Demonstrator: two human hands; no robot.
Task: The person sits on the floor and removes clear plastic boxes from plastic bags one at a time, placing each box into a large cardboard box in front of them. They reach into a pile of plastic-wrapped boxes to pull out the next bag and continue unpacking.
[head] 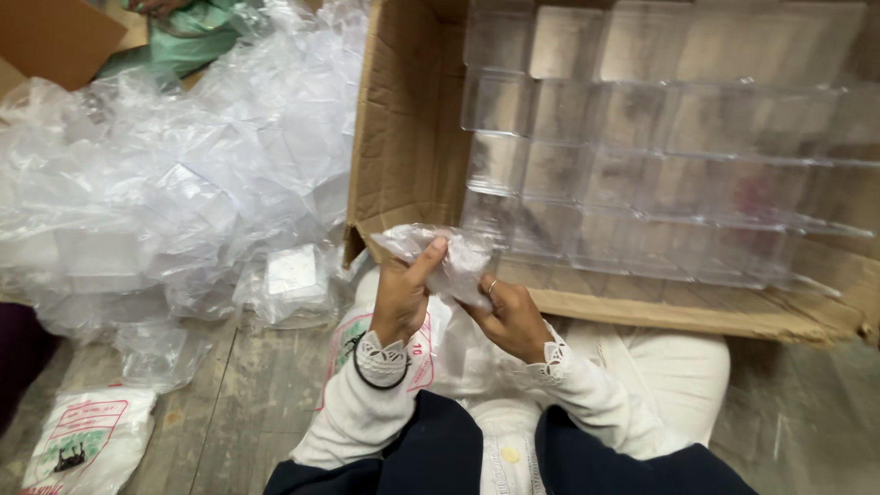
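From the head view, the left hand (401, 298) and right hand (511, 318) both pinch a crumpled clear plastic wrapper (440, 258), each grip closed on it, just near of the open brown cardboard box (403, 119) stacked with clear plastic cases (642, 147). A heap of clear plastic bags (165, 192) lies left on the floor.

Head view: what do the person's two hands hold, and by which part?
A crumpled clear plastic wrapper: left hand grips its left side, right hand its lower right edge.
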